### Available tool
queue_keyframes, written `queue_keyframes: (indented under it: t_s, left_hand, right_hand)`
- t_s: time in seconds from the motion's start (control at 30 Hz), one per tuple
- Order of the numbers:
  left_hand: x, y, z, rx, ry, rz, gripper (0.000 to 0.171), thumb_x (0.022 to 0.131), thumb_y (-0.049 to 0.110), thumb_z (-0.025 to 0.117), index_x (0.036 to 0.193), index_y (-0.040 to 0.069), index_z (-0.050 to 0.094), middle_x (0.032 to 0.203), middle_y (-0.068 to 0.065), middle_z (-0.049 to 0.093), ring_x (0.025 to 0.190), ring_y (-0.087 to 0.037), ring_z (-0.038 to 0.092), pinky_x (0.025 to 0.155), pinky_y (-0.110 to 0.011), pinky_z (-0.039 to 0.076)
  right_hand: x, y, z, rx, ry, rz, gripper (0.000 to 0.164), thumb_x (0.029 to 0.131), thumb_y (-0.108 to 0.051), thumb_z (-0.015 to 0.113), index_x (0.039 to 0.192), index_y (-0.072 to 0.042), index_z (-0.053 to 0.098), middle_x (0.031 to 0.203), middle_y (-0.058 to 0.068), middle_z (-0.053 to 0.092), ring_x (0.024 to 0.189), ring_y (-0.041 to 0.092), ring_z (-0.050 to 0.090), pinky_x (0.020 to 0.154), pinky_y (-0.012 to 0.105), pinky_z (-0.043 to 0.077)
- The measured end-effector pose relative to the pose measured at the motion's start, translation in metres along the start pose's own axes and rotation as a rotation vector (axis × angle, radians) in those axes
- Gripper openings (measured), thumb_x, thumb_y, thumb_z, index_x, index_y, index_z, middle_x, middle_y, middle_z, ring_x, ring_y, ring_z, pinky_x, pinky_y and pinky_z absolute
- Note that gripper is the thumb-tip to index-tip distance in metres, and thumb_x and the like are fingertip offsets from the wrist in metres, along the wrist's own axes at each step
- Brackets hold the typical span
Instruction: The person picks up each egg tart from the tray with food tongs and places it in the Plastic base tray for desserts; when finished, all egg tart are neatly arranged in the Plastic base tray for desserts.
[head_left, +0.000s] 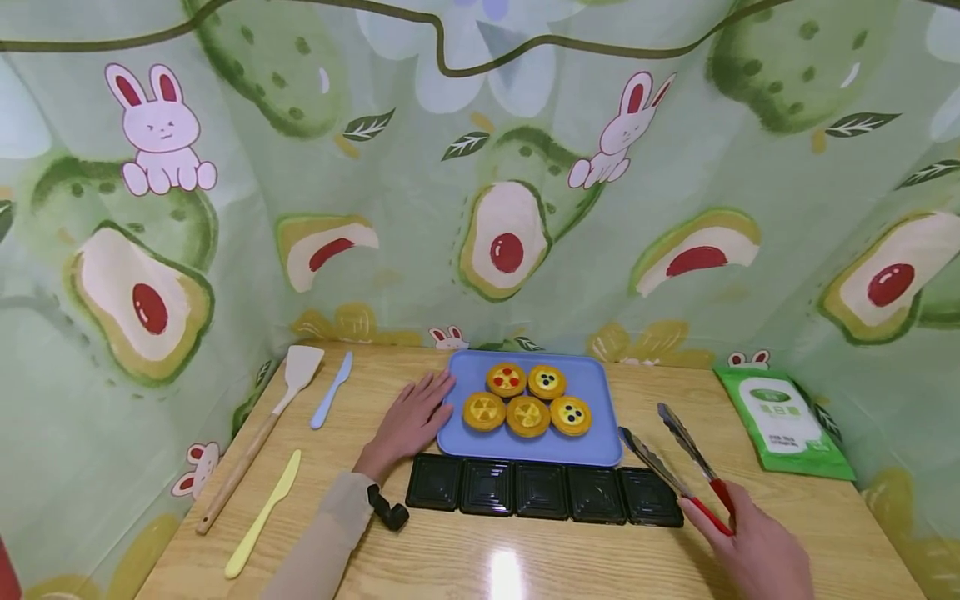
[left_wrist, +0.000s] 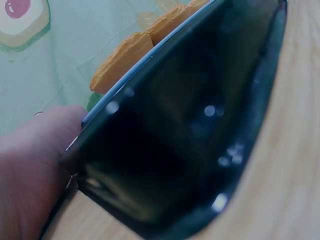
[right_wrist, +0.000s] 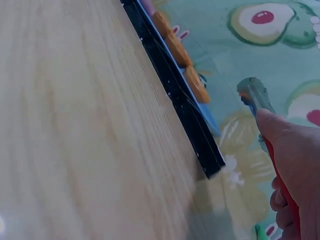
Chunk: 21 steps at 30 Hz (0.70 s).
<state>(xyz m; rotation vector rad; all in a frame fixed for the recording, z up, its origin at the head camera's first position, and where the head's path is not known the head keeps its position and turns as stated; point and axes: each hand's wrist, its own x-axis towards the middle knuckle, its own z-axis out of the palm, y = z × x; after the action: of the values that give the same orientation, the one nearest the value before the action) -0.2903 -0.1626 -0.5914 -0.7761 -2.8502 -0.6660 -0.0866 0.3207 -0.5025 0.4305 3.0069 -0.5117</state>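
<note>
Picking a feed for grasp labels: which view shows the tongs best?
Head view: both arms of the tongs show spread apart, tips visible, red handles partly covered by the right hand. Right wrist shows a tip and some red handle, partly hidden by the hand. Left wrist: none.

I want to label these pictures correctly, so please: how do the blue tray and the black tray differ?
The blue tray is one undivided surface; the black tray is a row of five square compartments. The blue tray bears five tarts; the black tray is empty. Both rest on the table.
</note>
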Motion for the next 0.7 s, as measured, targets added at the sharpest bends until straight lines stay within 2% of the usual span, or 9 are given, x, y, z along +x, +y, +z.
queue_keyframes:
  t_s: [0.17, 0.37, 0.7]
  left_hand:
    - [0.001, 0.000, 0.000, 0.003, -0.011, -0.008, 0.060, 0.112, 0.047, 0.037, 0.167, 0.022, 0.031, 0.173, 0.003, 0.025, 0.161, -0.028, 0.018, 0.127, -0.057, 0.016]
    - [0.002, 0.002, -0.003, 0.002, -0.016, -0.008, 0.061, 0.112, 0.047, 0.037, 0.167, 0.021, 0.031, 0.173, 0.003, 0.025, 0.160, -0.028, 0.018, 0.127, -0.057, 0.014]
    - [-0.001, 0.007, -0.005, 0.005, -0.011, -0.015, 0.060, 0.112, 0.043, 0.040, 0.166, 0.018, 0.034, 0.172, 0.002, 0.027, 0.159, -0.031, 0.022, 0.126, -0.059, 0.017]
  right_hand:
    - [0.010, -0.014, 0.004, -0.030, 0.037, -0.078, 0.093, 0.090, -0.078, 0.061, 0.130, 0.005, 0.051, 0.072, 0.005, 0.050, 0.060, 0.022, 0.048, 0.054, 0.035, 0.035]
    - [0.028, -0.020, 0.005, -0.043, 0.134, -0.222, 0.079, 0.089, -0.071, 0.069, 0.122, 0.000, 0.059, 0.067, 0.001, 0.051, 0.058, 0.020, 0.048, 0.050, 0.035, 0.038]
    - [0.060, -0.034, 0.012, -0.080, 0.123, -0.413, 0.069, 0.086, -0.071, 0.073, 0.116, -0.009, 0.066, 0.063, -0.004, 0.044, 0.055, 0.015, 0.042, 0.048, 0.031, 0.032]
